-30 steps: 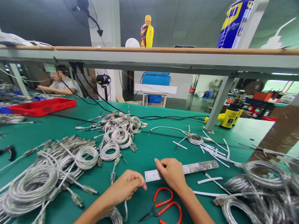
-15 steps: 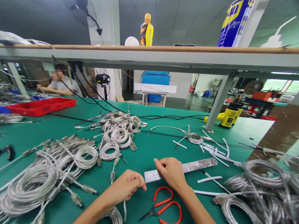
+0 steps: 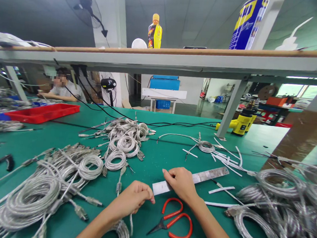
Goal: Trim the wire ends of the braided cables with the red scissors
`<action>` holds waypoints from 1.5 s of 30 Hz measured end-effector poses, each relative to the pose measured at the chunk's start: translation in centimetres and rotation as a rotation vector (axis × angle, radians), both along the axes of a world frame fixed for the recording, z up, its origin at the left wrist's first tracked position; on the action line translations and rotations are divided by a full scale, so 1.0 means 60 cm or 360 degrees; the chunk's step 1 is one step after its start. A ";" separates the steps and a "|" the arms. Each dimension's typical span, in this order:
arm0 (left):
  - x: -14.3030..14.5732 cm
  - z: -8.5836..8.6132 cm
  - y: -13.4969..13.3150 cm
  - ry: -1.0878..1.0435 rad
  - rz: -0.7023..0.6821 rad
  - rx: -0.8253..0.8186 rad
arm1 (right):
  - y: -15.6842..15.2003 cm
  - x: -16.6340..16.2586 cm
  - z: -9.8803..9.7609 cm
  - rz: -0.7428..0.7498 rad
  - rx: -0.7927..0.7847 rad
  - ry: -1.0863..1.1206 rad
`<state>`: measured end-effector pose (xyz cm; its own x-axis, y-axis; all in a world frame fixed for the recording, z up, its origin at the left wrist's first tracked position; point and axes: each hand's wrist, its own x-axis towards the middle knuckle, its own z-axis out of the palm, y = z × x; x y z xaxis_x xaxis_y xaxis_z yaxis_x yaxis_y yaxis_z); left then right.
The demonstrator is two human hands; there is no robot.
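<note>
Left hand [image 3: 133, 200]: grip pinched; cannot tell on what.
Right hand [image 3: 180, 182]: grip curled over flat silvery metal ruler [image 3: 210, 174], toward green table's [image 3: 155, 159] near edge.
Slip risk: uneven pressure could skew it into red-handled scissors [image 3: 162, 223].

On a green tabletop [image 3: 154, 163], the right hand [image 3: 180, 181] lies across a metal ruler [image 3: 211, 174], fingers curled. The left hand [image 3: 135, 198], its fingers bent inward, is just beside the ruler's near end; what it grips is hidden. A coiled cable [image 3: 123, 234] shows below its wrist. Red-handled scissors [image 3: 161, 224] lie spread between the forearms. Clear cable bundles [image 3: 32, 200] crowd the left, more coils [image 3: 267, 202] the right, with white tube pieces [image 3: 221, 190] near the ruler. Behind, a yellow-capped bottle [image 3: 155, 33] stands on a shelf [image 3: 163, 62].
</note>
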<state>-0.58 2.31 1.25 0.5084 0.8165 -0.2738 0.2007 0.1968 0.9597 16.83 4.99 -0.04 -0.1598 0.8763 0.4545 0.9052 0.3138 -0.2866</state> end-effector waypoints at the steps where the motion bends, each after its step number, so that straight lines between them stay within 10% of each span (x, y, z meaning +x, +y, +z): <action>1: 0.000 0.001 -0.001 -0.0001 0.0008 -0.0008 | 0.000 0.000 0.000 -0.0001 0.0003 0.0000; 45: -0.004 -0.004 0.000 -0.0234 0.0053 -0.0055 | 0.003 0.003 -0.008 -0.0117 0.0050 -0.0059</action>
